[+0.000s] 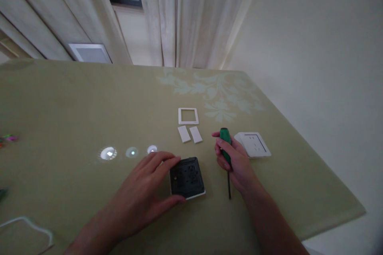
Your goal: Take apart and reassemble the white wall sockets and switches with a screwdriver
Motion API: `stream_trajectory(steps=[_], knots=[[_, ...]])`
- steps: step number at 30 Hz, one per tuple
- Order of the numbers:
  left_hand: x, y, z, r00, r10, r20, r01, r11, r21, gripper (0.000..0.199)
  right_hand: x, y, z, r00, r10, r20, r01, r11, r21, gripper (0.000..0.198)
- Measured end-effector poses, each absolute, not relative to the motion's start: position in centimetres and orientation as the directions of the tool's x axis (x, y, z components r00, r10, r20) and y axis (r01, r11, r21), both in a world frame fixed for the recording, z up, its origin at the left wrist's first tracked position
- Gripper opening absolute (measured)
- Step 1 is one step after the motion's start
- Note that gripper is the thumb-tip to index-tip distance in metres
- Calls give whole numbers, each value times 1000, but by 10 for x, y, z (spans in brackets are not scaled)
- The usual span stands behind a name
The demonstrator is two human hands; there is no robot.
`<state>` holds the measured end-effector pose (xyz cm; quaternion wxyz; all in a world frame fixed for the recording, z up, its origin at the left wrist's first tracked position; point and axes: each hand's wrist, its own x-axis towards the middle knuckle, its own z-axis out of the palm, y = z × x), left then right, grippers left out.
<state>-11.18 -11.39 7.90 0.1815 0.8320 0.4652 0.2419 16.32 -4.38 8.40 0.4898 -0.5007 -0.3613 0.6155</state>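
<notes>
A square wall switch body (188, 177) lies on the table with its black side up and a white rim showing along its lower edge. My left hand (149, 191) grips it at the left side, fingertips at the top corner and thumb at the bottom edge. In my right hand (235, 159) is a screwdriver (226, 147), its green handle wrapped by the fingers. The dark shaft points down toward the table, apart from the switch body. Beyond lie a white square frame (188, 122) and two white rectangular cover pieces (184, 134), (196, 134) side by side.
A white wall socket (255, 144) sits just right of my right hand. The greenish table (74, 103) ends at a wall on the right and curtains (197, 16) at the back. A white cable (32, 223) and small colourful items (10, 138) lie at the left.
</notes>
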Motion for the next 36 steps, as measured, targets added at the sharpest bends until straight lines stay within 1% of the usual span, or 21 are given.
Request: stream_trajectory(steps=[1, 2, 3, 9, 12, 17, 21, 24, 28, 31, 34, 36], knots=[[-111, -115, 79, 460, 861, 219, 702, -503, 504, 79, 163, -44, 84, -20, 965, -261, -242, -258, -935, 43], [-111, -115, 79, 470, 858, 207, 711, -507, 488, 86, 163, -44, 85, -22, 965, -261, -242, -258, -935, 43], [-110, -115, 79, 477, 857, 197, 715, -508, 481, 88, 163, -44, 85, -22, 965, -262, -241, -260, -935, 43], [-105, -115, 80, 468, 867, 170, 706, -482, 519, 75, 163, -44, 84, -16, 966, -258, -233, -255, -938, 41], [-107, -115, 80, 466, 870, 163, 702, -475, 530, 76, 163, -44, 84, -20, 967, -252, -230, -250, -941, 40], [-109, -117, 76, 478, 862, 172, 688, -488, 537, 84, 163, -44, 85, -47, 964, -261, -208, -265, -941, 42], [-108, -119, 76, 496, 850, 177, 681, -507, 528, 82, 163, -41, 85, -64, 966, -249, -244, -257, -935, 51], [-108, -118, 79, 501, 851, 155, 673, -496, 548, 80, 163, -39, 84, -62, 970, -233, -295, -241, -925, 56], [-107, -115, 77, 492, 859, 138, 655, -470, 592, 77, 160, -41, 90, -28, 987, -160, -395, -158, -905, 47], [-103, -111, 70, 472, 866, 165, 628, -461, 627, 76, 150, -46, 113, -27, 995, -93, -481, -94, -872, 41], [-100, -105, 61, 422, 880, 216, 601, -451, 660, 76, 128, -46, 149, -128, 991, 26, -477, -39, -878, 45], [-100, -102, 57, 389, 889, 240, 578, -438, 688, 75, 108, -41, 172, -188, 975, 122, -481, 17, -877, 54]])
